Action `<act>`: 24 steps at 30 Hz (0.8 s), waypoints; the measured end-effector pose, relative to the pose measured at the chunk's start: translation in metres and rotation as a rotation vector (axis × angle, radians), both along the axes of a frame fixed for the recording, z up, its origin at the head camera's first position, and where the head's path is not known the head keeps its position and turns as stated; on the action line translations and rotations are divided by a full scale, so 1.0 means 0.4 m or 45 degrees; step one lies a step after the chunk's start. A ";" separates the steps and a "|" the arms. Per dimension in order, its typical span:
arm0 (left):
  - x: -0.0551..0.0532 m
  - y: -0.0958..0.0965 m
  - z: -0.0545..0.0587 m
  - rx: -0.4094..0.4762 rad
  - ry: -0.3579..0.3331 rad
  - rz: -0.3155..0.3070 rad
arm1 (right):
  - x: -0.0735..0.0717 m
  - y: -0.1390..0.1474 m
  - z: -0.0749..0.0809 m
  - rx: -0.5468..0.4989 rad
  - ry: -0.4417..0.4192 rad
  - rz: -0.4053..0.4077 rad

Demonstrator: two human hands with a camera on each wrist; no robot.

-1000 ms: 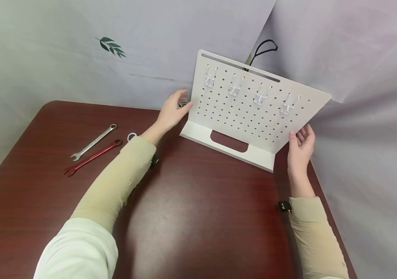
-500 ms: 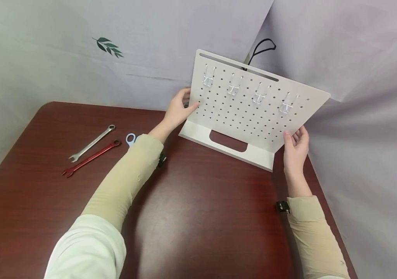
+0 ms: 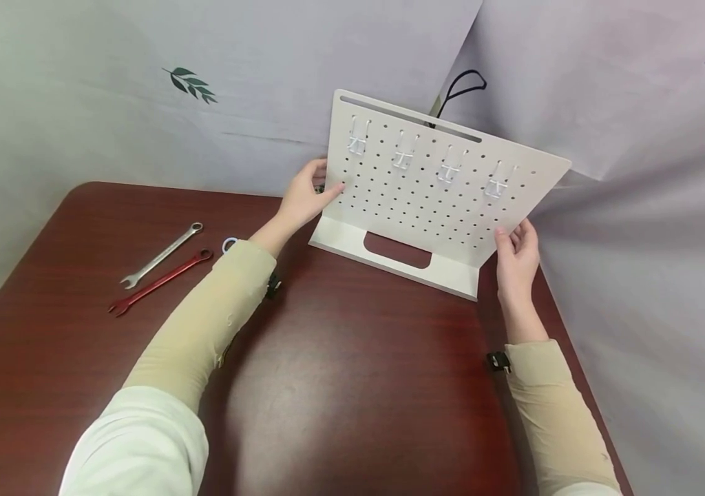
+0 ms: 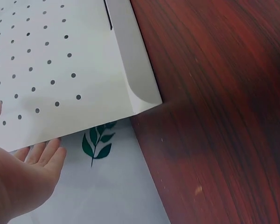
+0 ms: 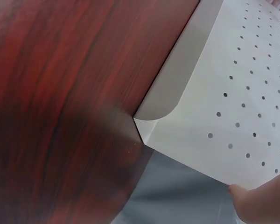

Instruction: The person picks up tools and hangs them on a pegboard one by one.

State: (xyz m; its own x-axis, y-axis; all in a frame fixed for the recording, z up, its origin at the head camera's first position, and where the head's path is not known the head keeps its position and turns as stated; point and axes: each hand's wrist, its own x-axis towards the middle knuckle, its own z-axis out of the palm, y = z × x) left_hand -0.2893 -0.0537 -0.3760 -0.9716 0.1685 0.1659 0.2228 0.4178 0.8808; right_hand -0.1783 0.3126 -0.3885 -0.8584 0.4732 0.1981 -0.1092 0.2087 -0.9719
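1. Grips the white pegboard stand (image 3: 417,180) by its left edge with the left hand (image 3: 303,196), in a narrow hold, with the thumb on the perforated face and the other fingers reaching behind.
2. Holds the opposite edge, lower down, with the right hand (image 3: 518,265), also narrowly, with the thumb at the front margin; cannot tell how the fingertips lie behind.
3. Stands upright at the back of the wood-grain tabletop (image 3: 359,358), near the corner of the fabric backdrop (image 3: 266,48), slanting so as to bring the right end closer to the person; rests there on a white base (image 3: 352,242) with a rounded cutout.
4. Across the upper holes, four clear hooks (image 3: 356,145) in one row; above them, a long slot.
5. Behind the top edge, a black cord loop (image 3: 449,96).
6. In the gap between left thumb and fingers, a small dark object (image 3: 319,188), too small to identify.
7. On the left of the tabletop, a silver combination wrench (image 3: 162,255) and, just beside it, a red combination wrench (image 3: 157,284), well apart from the pegboard.
8. Near the red wrench, a light-blue ring (image 3: 229,244), partly hidden by the left tan sleeve (image 3: 204,324).
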 end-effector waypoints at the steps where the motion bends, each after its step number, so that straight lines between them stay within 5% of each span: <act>1: 0.001 -0.005 0.000 -0.001 0.002 -0.003 | -0.003 -0.002 -0.001 0.004 0.004 0.006; 24: 0.070 -0.146 -0.007 -0.038 -0.013 0.031 | -0.066 -0.072 -0.006 0.050 0.054 0.197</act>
State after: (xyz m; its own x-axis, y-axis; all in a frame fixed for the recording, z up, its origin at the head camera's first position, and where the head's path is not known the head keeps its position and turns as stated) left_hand -0.2613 -0.1121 -0.3788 -0.9771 0.1497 0.1511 0.2034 0.4493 0.8699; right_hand -0.2049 0.2836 -0.3908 -0.9109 0.3270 0.2515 -0.1838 0.2241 -0.9571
